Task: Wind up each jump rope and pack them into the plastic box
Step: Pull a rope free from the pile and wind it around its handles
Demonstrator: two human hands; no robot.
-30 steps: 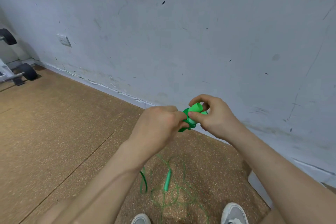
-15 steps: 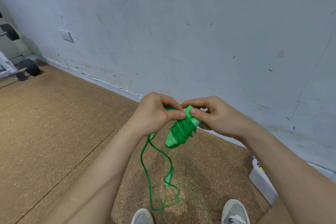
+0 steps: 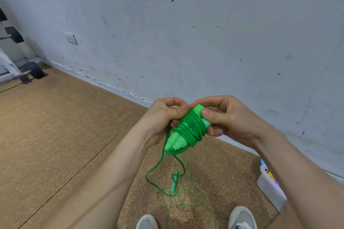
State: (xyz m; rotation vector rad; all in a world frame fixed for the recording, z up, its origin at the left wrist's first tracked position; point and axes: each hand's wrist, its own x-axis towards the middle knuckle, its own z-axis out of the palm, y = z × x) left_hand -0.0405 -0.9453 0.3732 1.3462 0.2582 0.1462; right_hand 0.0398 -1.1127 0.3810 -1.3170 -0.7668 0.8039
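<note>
Cork floor (image 3: 55, 135) runs up to a scuffed pale wall (image 3: 186, 33), and I am working standing, with both hands raised in front of me over that floor. My right hand (image 3: 225, 115) pinches the upper end of the light green handles (image 3: 176, 141) between thumb and curled fingers; I judge it grips there so the lower part stays free to take more turns. The green cord (image 3: 193, 128) is already wrapped in several tight coils round the middle of the handles. My left hand (image 3: 163, 115) has its fingers curled on the cord right against those coils, which I read as keeping tension so the wraps do not slip. From there a loose tail (image 3: 160, 163) hangs in a loop toward the floor, so the winding looks partly done. Another green handle (image 3: 174, 184) lies between my shoes amid thinner tangled line; I cannot tell whether it belongs to this rope. The plastic box (image 3: 270, 189) sits by the wall at my right, near enough to drop the bundle in.
</note>
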